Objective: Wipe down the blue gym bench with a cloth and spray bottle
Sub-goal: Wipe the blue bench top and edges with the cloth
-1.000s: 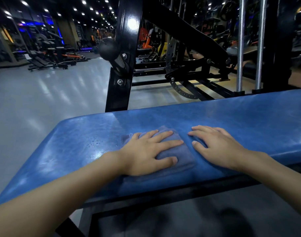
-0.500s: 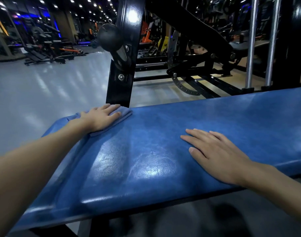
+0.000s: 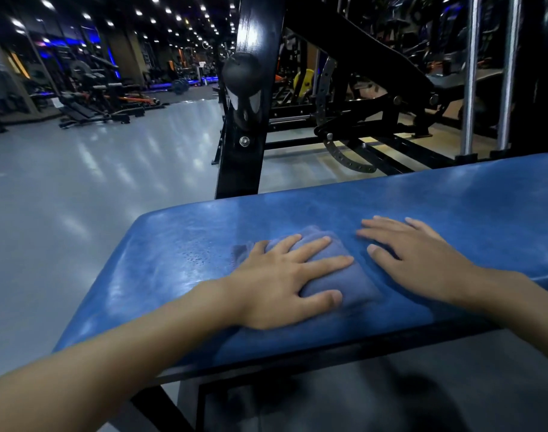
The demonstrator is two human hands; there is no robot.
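Observation:
The blue gym bench [image 3: 472, 207] runs across the view from lower left to right, its padded top glossy with wet droplets near the left end. A folded blue cloth [image 3: 344, 279] lies on the pad near the front edge. My left hand [image 3: 285, 282] presses flat on the cloth with fingers spread. My right hand [image 3: 422, 260] rests flat on the bare pad just right of the cloth, holding nothing. No spray bottle is in view.
A black steel upright [image 3: 244, 126] with a round knob stands right behind the bench's far edge. Black machine frames and chrome guide rods [image 3: 469, 73] fill the back right. Shiny grey floor [image 3: 79, 188] lies to the left, with more benches far off.
My left hand slid the cloth from the bench's far left corner back toward the middle, beside my right hand. The right hand stayed put on the pad.

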